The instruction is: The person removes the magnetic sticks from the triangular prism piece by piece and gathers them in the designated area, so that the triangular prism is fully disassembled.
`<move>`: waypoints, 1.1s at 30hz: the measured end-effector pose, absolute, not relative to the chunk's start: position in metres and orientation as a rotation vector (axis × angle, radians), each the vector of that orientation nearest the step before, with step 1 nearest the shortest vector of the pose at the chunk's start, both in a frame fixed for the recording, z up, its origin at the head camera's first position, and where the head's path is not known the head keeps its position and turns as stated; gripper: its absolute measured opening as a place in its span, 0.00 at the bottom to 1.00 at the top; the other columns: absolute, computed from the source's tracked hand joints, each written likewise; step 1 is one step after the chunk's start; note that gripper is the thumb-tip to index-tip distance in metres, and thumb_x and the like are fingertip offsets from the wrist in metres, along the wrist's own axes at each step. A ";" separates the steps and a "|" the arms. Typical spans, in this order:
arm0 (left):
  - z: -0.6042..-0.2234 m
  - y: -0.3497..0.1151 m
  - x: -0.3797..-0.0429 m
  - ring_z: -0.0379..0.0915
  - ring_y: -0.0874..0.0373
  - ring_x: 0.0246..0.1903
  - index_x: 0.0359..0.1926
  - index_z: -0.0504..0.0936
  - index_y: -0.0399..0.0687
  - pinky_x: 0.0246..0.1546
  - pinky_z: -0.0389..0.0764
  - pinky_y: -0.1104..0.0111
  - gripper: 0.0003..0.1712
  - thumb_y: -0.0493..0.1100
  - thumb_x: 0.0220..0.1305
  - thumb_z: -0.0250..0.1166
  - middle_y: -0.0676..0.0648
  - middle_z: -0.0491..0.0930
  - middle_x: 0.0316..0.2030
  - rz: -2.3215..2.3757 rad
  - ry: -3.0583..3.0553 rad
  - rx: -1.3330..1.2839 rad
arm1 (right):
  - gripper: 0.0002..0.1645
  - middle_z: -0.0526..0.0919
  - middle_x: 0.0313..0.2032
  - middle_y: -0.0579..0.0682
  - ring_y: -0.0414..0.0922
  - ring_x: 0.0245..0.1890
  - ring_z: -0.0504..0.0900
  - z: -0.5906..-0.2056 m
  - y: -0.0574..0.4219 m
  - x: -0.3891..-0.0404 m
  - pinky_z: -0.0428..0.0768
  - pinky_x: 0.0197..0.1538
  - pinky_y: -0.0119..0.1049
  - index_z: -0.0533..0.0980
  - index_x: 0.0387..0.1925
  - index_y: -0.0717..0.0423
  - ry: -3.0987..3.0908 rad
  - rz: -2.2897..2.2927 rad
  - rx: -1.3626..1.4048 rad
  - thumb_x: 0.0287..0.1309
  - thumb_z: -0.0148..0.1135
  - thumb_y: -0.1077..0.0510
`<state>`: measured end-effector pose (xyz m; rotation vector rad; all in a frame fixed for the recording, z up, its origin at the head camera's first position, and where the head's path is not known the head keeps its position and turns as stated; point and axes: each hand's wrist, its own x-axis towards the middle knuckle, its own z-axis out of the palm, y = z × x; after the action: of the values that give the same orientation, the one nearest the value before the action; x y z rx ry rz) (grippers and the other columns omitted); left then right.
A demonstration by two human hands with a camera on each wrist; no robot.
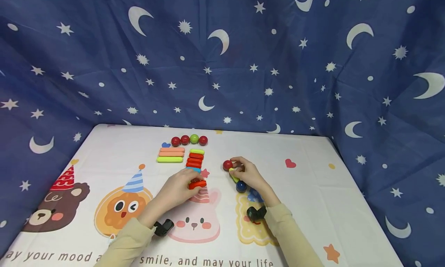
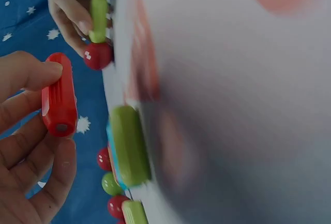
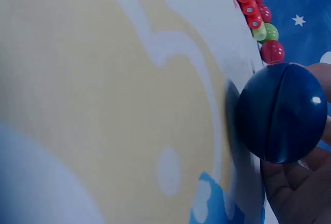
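My left hand (image 1: 179,186) pinches a red ribbed rod (image 1: 197,184) between thumb and fingers; the rod's socketed end faces the left wrist view. My right hand (image 1: 253,177) grips a yellow-green rod (image 1: 234,177), also visible in the left wrist view. At the rod's far end sits a red ball (image 1: 227,165), touched by a fingertip. A dark blue ball (image 3: 282,113) sits at its near end and hides much of the right hand's grip in the right wrist view. Beyond the left hand lies a column of short rods (image 1: 194,160), red, blue and yellow-green.
Three longer rods (image 1: 170,154), salmon and yellow-green, lie left of the column. Behind them is a row of red and green balls (image 1: 189,140). A printed white cloth (image 1: 306,189) covers the table, with a blue starry curtain (image 1: 243,66) behind. Black devices are on both wrists.
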<state>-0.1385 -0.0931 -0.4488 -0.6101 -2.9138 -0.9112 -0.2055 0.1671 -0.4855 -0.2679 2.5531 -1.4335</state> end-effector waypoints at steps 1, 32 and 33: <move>-0.450 -0.096 -0.139 0.75 0.61 0.42 0.42 0.83 0.54 0.47 0.80 0.62 0.14 0.41 0.53 0.71 0.54 0.82 0.40 -0.893 -2.924 -0.619 | 0.28 0.80 0.46 0.57 0.42 0.36 0.76 -0.486 0.168 -0.204 0.74 0.37 0.29 0.72 0.60 0.56 2.553 -1.438 -0.267 0.56 0.65 0.62; -0.467 -0.123 -0.150 0.64 0.62 0.28 0.31 0.81 0.50 0.28 0.70 0.72 0.08 0.38 0.50 0.71 0.54 0.72 0.27 -0.579 -2.945 -0.669 | 0.26 0.80 0.43 0.58 0.41 0.34 0.77 -0.492 0.174 -0.175 0.75 0.34 0.25 0.74 0.57 0.57 2.490 -1.641 -0.109 0.55 0.66 0.63; -0.467 -0.123 -0.149 0.64 0.62 0.28 0.31 0.80 0.50 0.26 0.69 0.72 0.08 0.38 0.50 0.71 0.54 0.71 0.27 -0.575 -2.947 -0.653 | 0.26 0.80 0.43 0.58 0.41 0.34 0.77 -0.493 0.174 -0.175 0.75 0.34 0.25 0.74 0.57 0.57 2.493 -1.641 -0.111 0.55 0.66 0.63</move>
<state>-0.1495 -0.1229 -0.4665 -0.6531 -2.9471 -0.5753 -0.1745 0.1739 -0.4925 -0.1110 2.4932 -1.6412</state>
